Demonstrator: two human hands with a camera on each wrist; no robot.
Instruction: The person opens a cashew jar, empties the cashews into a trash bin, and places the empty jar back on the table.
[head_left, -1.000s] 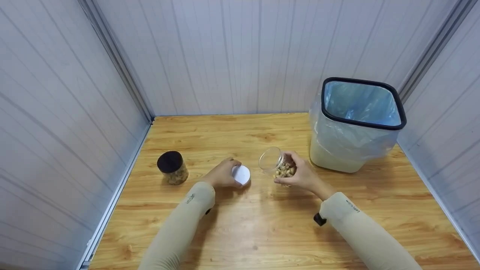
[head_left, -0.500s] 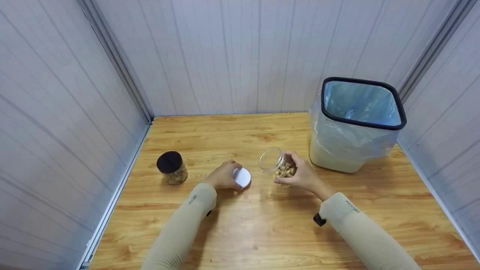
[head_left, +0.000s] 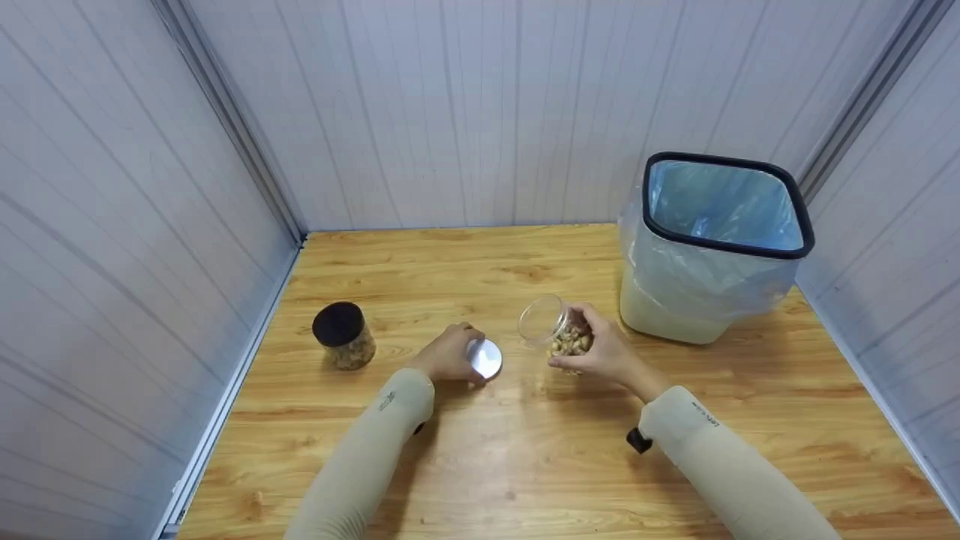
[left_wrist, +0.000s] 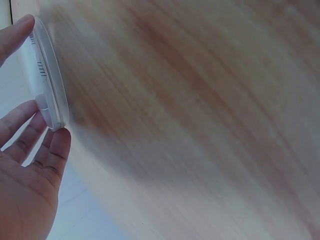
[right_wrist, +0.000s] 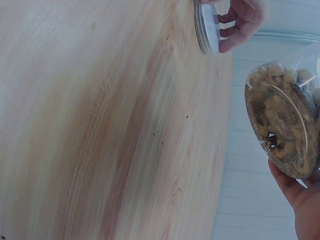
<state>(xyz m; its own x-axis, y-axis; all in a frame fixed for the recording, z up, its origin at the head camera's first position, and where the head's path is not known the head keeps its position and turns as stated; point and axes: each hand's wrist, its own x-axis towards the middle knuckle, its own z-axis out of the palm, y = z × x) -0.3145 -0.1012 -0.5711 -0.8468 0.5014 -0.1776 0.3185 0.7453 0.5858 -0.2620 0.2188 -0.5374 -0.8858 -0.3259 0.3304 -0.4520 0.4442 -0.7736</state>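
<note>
My left hand (head_left: 450,354) pinches a round white lid (head_left: 485,358) by its edge. In the left wrist view the thumb is at one side of the lid (left_wrist: 47,75) and the fingers at the other, close over the table. A clear jar (head_left: 544,319) with light brown nuts (head_left: 571,343) inside is gripped by my right hand (head_left: 606,351). It leans to the left, with its uncovered mouth facing up and left. The right wrist view shows the jar's round base (right_wrist: 280,120), nuts pressed against it, and fingers curled round its side. A short gap separates lid and jar.
Left of my left hand stands another clear jar (head_left: 352,351) with a dark lid and light brown contents. A bin (head_left: 671,300) with a black rim and a clear bag liner is at the back right. White panel walls (head_left: 480,112) enclose the wooden table (head_left: 480,457).
The left hand has moved slightly towards me with the lid, whose top has turned and now catches more light. The right hand and its jar have stayed in place.
</note>
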